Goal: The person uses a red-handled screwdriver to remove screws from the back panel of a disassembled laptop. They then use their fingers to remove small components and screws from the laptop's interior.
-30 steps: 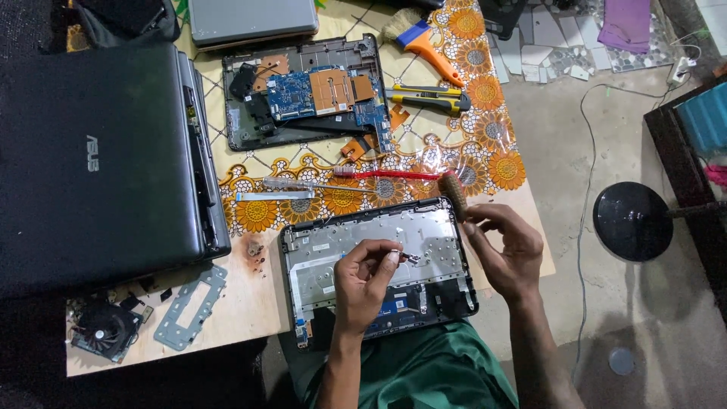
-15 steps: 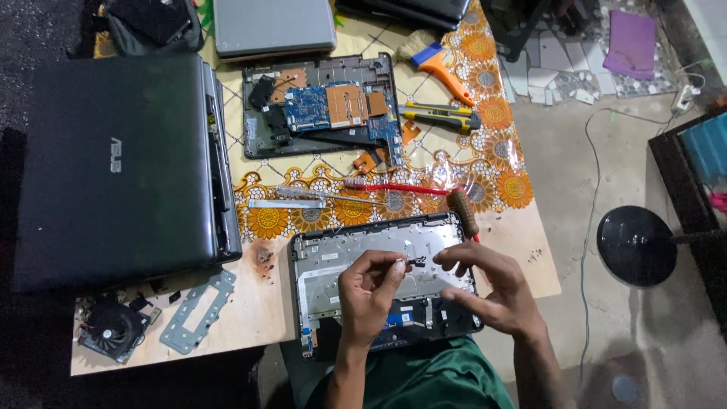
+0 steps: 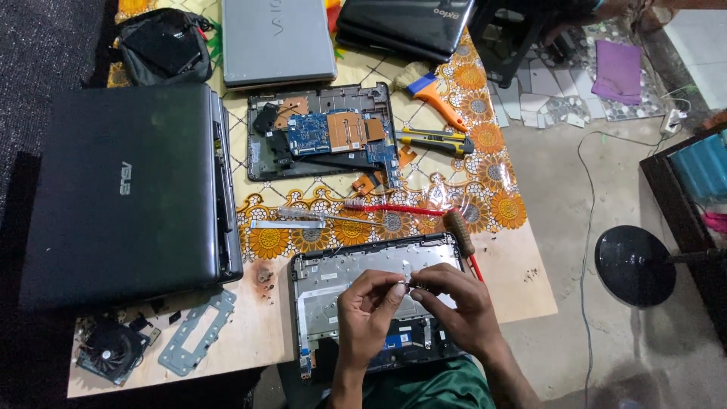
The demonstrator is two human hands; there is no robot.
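Both hands, left hand (image 3: 369, 307) and right hand (image 3: 454, 299), fingers pinched together on tiny part (image 3: 402, 285) above open laptop shell (image 3: 333, 276); better keep grip steady, low.

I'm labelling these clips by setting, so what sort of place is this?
Probably an informal laptop repair spot. A low table holds several closed laptops, an opened base with its blue circuit board bare, a loose cooling fan and a screwdriver. Both hands work over a stripped laptop shell.
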